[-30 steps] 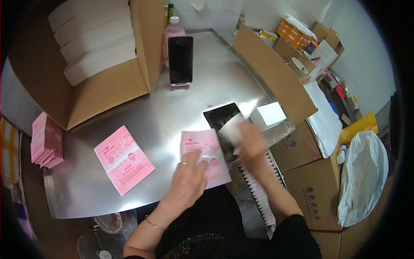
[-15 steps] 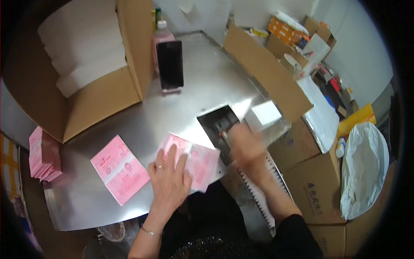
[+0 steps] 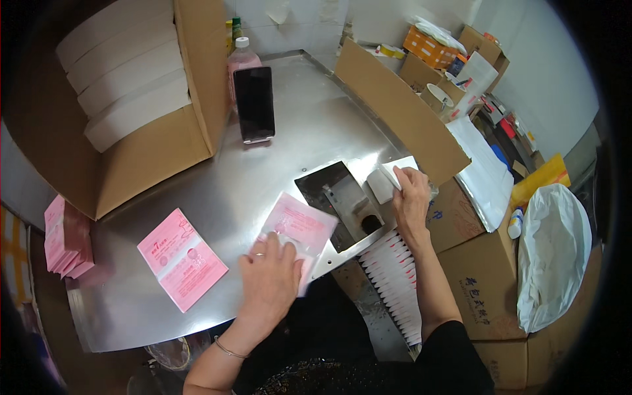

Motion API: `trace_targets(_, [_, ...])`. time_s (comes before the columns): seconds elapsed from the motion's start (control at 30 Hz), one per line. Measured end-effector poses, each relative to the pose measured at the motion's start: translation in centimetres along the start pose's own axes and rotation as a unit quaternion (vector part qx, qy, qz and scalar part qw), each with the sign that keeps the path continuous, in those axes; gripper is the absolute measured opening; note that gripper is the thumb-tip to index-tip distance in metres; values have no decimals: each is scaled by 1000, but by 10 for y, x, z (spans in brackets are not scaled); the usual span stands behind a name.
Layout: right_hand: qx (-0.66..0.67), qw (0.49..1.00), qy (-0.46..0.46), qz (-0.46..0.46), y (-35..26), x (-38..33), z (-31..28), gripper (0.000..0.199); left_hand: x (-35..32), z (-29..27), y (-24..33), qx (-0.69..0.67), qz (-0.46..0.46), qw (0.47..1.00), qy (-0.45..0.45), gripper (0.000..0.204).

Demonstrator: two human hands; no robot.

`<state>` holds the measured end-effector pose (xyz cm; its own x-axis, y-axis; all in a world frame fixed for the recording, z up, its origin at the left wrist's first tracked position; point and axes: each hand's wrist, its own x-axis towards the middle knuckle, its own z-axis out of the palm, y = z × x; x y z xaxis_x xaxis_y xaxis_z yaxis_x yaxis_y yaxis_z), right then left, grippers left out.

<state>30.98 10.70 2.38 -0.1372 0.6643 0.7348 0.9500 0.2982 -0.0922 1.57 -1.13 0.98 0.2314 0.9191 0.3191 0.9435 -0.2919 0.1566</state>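
My left hand [image 3: 271, 271] lies on a pink, partly see-through plastic pouch [image 3: 304, 220], its fingers slightly bent and apart. The pouch sits at the near left rim of a rectangular opening [image 3: 345, 204] in the steel table and is a little blurred. Beyond the opening's right side, my right hand [image 3: 413, 201] pinches a white folded tissue stack [image 3: 401, 166] between thumb and fingers. Left of my left hand, a flat pile of pink printed pouches [image 3: 182, 260] rests on the table.
A big carton [image 3: 155, 168] holding white bundles stands back left, near a propped phone [image 3: 255, 105] and pink bottle [image 3: 243, 60]. More pink packets [image 3: 66, 234] are stacked at the left edge. An open carton with a row of white tissue packs [image 3: 393, 276] is at right, beside a white plastic bag [image 3: 555, 260].
My right hand has moved right, from over the table opening to the white tissue stack, and grips it. My left hand has shifted slightly right and down, its fingers more bent on the pouch.
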Motion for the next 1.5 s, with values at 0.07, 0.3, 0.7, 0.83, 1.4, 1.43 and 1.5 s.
trace_targets(0.07, [55, 998, -17, -39, -15, -3, 4, 36, 0, 3, -1, -3, 25, 999, -22, 51])
trace_targets(0.3, [275, 908, -131, -287, -156, -75, -17, 38, 3, -13, -26, -164, -16, 986, -7, 63])
trace_targets(0.7, [2, 880, -472, -47, -65, -19, 65, 17, -48, -28, -25, -207, 38, 977, 16, 37])
trace_targets(0.83, [140, 949, -283, 11, -78, -8, -2, 18, -62, -43, -69, -162, -57, 970, 171, 22])
trace_targets(1.4, [34, 998, 43, 19, -4, 5, 14, 19, -3, -1, -12, -290, 63, 952, 70, 29])
trace_targets(1.43, [70, 997, 29, -3, -11, 5, 13, 25, 0, 12, -3, -241, 60, 968, 38, 29])
trace_targets(1.5, [104, 992, -61, -39, -51, -10, 15, 40, 4, 9, -5, -243, 61, 966, 60, 30])
